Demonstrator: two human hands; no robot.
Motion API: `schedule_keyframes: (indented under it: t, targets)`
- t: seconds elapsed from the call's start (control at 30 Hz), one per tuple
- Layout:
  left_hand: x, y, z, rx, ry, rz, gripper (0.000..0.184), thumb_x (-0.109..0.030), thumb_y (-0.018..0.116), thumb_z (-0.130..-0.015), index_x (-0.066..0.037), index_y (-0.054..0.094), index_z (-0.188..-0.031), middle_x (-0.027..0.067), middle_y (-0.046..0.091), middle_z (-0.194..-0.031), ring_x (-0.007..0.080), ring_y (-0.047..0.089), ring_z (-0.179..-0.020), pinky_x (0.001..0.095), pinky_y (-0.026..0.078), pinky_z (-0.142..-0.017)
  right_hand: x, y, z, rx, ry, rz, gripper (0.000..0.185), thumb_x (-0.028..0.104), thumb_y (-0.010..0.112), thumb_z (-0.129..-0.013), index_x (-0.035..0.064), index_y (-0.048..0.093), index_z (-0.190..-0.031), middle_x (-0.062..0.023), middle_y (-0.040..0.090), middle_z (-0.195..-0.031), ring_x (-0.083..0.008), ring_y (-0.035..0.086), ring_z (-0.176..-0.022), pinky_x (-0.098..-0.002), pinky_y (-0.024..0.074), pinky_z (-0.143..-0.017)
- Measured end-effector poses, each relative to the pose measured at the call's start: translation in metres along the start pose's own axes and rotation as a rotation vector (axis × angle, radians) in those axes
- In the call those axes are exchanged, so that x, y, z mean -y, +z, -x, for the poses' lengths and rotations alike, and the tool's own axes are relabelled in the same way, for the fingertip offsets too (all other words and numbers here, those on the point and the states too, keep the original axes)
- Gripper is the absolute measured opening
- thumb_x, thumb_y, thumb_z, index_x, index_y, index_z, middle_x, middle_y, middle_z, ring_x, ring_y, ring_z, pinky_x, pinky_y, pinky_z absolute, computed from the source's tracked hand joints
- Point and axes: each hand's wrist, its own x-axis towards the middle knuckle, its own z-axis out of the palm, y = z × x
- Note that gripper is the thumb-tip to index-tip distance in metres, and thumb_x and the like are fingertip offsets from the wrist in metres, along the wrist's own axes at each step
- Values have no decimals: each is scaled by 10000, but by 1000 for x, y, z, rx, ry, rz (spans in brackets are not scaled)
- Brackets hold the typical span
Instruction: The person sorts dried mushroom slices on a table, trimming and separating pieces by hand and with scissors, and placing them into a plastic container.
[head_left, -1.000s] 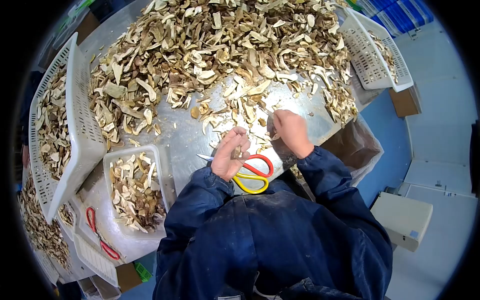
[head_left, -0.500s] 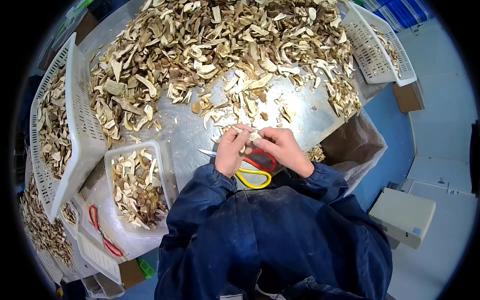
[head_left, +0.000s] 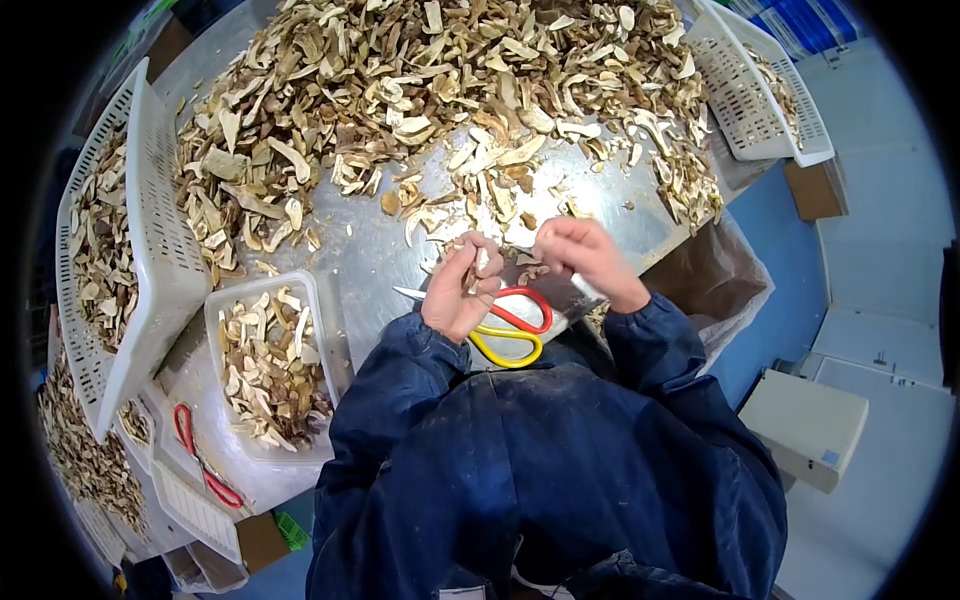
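Observation:
Fingers curled, my left hand (head_left: 463,288) holds a pale mushroom slice (head_left: 481,262) above the metal table's front edge. My right hand (head_left: 590,260) is apart from it on the right, fingers pinched together; whatever they hold, if anything, is too small to name. Beneath my left hand lie scissors (head_left: 508,346) with one red and one yellow handle loop, their blade tip pointing left. Loose mushroom slices (head_left: 497,190) are scattered on the metal just beyond both hands, in front of a large heap (head_left: 440,80).
A clear tub (head_left: 215,330) of slices stands left, beside red-handled scissors (head_left: 203,468). White baskets with slices stand far left (head_left: 165,240) and upper right (head_left: 735,110). A lined bin (head_left: 745,305) is below the table's right edge. A grey box (head_left: 805,420) sits lower right.
My hands came together around a slice, then separated again. The right hand has moved up and to the right, while the left stays above the scissors.

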Motion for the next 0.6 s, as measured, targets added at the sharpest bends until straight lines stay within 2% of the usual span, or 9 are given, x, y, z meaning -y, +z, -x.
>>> schedule_keyframes:
  t: [0.03, 0.1, 0.17, 0.2, 0.27, 0.3, 0.37, 0.57, 0.6]
  targets:
    - [-2, 0, 0, 23, -3, 59, 118, -198, 456, -971, -116, 501, -1041, -8, 436, -885, 75, 404, -717, 187, 377, -571, -2, -10, -3, -131, 8, 74, 176, 173, 557, -891, 13, 608, -943, 13, 579, -661, -48, 489, -576, -216, 367, -512]
    - [-4, -1, 0, 33, 34, 16, 122, -198, 446, -973, -117, 504, -1045, -12, 412, -880, 93, 397, -712, 187, 384, -583, -1, -20, -5, -542, -94, 627, 195, 161, 605, -846, 6, 609, -965, -47, 587, -671, -91, 524, -586, -255, 411, -528]
    - [-5, -3, -1, 45, 67, -79, 142, -207, 445, -973, -117, 508, -1063, -6, 450, -908, 102, 445, -749, 188, 405, -603, 1, -25, 1, -560, -60, 776, 204, 182, 622, -818, 23, 611, -945, -112, 608, -733, -193, 588, -649, -303, 449, -571]
    - [-4, 4, -1, -44, 82, -150, 158, -214, 447, -972, -111, 507, -1077, 1, 469, -931, 108, 469, -781, 194, 418, -620, 2, -25, 5, -568, -42, 851, 209, 193, 631, -804, 31, 612, -935, -145, 619, -764, -244, 620, -681, -326, 467, -593]
    - [-1, 20, 0, -225, 102, -296, 192, -227, 451, -971, -99, 505, -1103, 13, 507, -977, 122, 516, -846, 206, 444, -655, -19, -14, 8, -456, -160, 918, 197, 200, 632, -801, 50, 615, -927, -131, 614, -766, -276, 613, -689, -350, 468, -594]
    - [0, 23, 0, -224, 114, -332, 224, -260, 433, -975, -91, 509, -1102, 19, 519, -984, 136, 527, -871, 223, 453, -674, -26, -7, 9, -403, -218, 950, 191, 204, 633, -799, 59, 616, -923, -124, 612, -767, -292, 610, -693, -362, 468, -594]
    - [1, 26, 0, -220, 140, -407, 300, -325, 398, -983, -75, 517, -1100, 31, 544, -997, 164, 549, -922, 259, 472, -710, -28, 13, 8, -306, -182, 1048, 167, 214, 630, -798, 74, 609, -885, -108, 586, -742, -303, 599, -677, -387, 469, -590]
    - [-4, -10, -2, -13, 71, -314, 520, -481, 253, -979, -68, 556, -1069, 40, 566, -964, 187, 544, -889, 319, 470, -721, -34, 30, -2, -437, -228, 1169, 109, 183, 597, -805, 75, 587, -791, -102, 577, -743, -303, 593, -677, -399, 470, -569]
    - [-6, -10, -2, 5, 36, -274, 477, -450, 283, -983, -72, 542, -1116, 48, 576, -999, 195, 553, -921, 335, 483, -771, -34, 27, -4, -457, -236, 1123, 114, 179, 595, -804, 69, 586, -779, -107, 580, -741, -305, 593, -680, -397, 470, -567]
